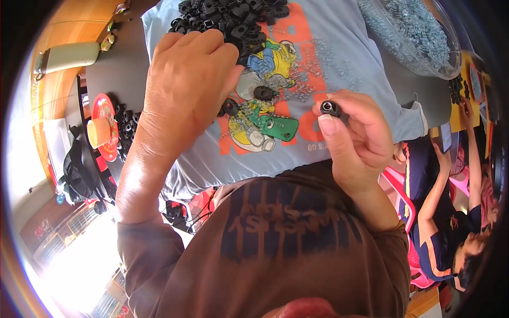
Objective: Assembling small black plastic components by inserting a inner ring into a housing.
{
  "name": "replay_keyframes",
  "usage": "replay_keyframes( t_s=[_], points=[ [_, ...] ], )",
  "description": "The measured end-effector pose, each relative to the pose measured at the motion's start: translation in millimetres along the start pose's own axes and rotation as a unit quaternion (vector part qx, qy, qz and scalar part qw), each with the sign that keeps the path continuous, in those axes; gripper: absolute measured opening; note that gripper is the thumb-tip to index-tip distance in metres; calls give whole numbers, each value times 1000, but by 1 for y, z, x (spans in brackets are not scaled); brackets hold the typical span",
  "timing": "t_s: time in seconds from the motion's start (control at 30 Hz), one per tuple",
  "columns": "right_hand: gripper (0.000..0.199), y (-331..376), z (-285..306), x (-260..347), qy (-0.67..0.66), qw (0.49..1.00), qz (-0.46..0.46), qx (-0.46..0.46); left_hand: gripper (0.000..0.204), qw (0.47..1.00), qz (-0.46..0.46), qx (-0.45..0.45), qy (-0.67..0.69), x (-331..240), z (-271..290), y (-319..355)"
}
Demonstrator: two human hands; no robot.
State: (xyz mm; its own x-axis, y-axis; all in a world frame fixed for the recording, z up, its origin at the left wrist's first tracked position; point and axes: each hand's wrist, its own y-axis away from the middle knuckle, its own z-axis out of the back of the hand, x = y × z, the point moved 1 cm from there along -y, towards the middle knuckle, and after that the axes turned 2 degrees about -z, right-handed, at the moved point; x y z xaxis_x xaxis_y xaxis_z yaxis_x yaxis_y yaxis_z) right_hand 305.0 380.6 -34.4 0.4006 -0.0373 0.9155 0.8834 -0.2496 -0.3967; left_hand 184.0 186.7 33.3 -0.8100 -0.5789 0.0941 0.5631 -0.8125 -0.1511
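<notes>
While the left hand (188,79) rakes black parts (233,18), right grip (352,132) pinches black ring (330,108)

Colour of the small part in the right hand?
Black, with a pale centre; small part pinched by right hand, head view.

A heap of small black plastic parts (233,18) lies at the far edge of the light blue printed cloth (339,58) spread over the dark tabletop (114,66). A clear plastic bowl of small metal springs (419,32) sits at the cloth's far right corner. Loose springs (328,58) lie mid-cloth. A round red tin lid (103,124) rests near the tabletop's left edge, more black parts (127,127) just right of it.
</notes>
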Motion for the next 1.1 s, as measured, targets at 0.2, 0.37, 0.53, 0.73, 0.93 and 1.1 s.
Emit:
replay_keyframes(
  t_s=[0.2, 0.37, 0.53, 0.73, 0.93, 1.1],
  points=[
    [28, 2, -1, 2, 12, 1000, -9, 9, 13, 999, -17, -35, 29, -5, -1, -4],
    [27, -1, -1, 7, 2, 999, -34, -9, 11, 998, -20, -27, 47, 1, -5, -2],
    [27, 0, -19, 19, 21, 1000, -10, -12, 9, 990, 45, -48, 121, 12, 10, 13],
    [27, 0, -34, 28, 23, 1000, -14, -3, 12, 877, 128, 11, 463, 9, 36, 34],
    [27, -4, -35, 30, 36, 998, 42, 40, 11, 782, 133, 58, 606, -13, 39, 32],
    [26, -6, -35, 27, 12, 998, 40, 44, 12, 794, 120, 58, 593, -23, 37, 26]
  ],
)
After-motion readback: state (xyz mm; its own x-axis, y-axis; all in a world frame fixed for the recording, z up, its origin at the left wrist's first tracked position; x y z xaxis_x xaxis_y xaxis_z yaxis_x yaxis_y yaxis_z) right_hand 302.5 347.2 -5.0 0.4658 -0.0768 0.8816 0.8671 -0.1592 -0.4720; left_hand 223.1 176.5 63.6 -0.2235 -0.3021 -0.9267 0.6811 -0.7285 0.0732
